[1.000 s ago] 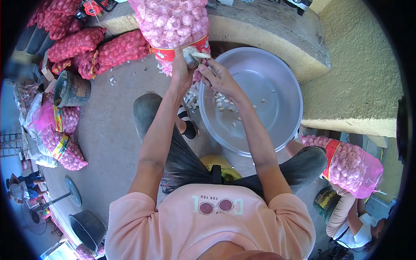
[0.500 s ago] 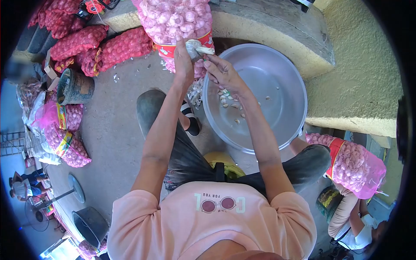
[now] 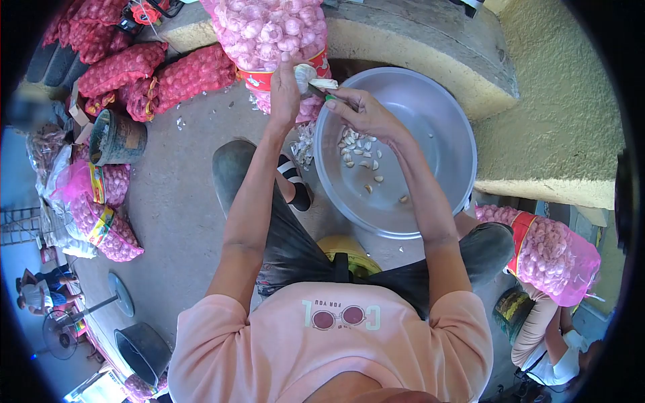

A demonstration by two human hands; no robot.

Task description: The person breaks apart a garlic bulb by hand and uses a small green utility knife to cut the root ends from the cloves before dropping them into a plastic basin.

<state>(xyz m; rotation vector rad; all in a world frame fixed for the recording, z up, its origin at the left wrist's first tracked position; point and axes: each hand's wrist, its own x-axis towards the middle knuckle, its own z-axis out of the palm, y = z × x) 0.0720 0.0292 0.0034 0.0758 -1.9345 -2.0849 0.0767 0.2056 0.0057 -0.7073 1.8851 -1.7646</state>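
My left hand (image 3: 286, 95) is wrapped around a pale garlic bulb (image 3: 304, 75) at the left rim of a wide grey basin. In my right hand (image 3: 369, 115) is a small knife (image 3: 328, 97) with a green handle, its dark blade pointing at the bulb. A white garlic piece (image 3: 324, 84) shows between the bulb and my right fingertips. Loose garlic cloves (image 3: 356, 144) lie on the left side of the basin (image 3: 430, 221) floor. Just behind my left hand stands a pink mesh sack of garlic (image 3: 269, 33).
Garlic skins (image 3: 304, 144) litter the floor beside the basin. Red mesh sacks (image 3: 195, 75), a dark bucket (image 3: 124, 138) and more garlic sacks (image 3: 117, 235) stand at left. A concrete ledge (image 3: 416, 47) curves behind. Another person (image 3: 551, 349) sits at lower right near a garlic sack (image 3: 544, 252).
My right hand has shifted right and slightly away from the bulb, with the knife. The knife and white garlic piece show more plainly, and more cloves are visible in the basin.
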